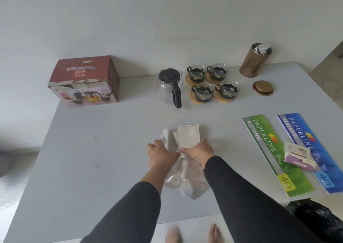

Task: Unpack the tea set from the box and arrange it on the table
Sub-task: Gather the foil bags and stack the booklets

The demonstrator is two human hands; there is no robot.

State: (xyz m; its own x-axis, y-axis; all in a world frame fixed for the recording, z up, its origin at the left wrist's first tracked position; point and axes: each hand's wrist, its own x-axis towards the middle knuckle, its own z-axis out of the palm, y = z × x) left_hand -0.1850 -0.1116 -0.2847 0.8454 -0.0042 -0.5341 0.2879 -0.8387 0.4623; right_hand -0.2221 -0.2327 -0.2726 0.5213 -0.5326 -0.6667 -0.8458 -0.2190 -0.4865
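Red cardboard tea-set box stands far left, well beyond fingers. Left hand and right hand press crumpled white wrapping paper on grey table, fingers curled onto sheet. Beyond fingertips: glass teapot with black lid and handle, then four glass cups on round wooden coasters. Further right, brass tin open, lid beside.

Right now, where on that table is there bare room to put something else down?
The widest bare patch of table runs from the red box forward, left of the left hand. A narrower strip lies between the teapot and the wrapping paper. The right side is crowded: cups, tin, gold lid, receipt books.
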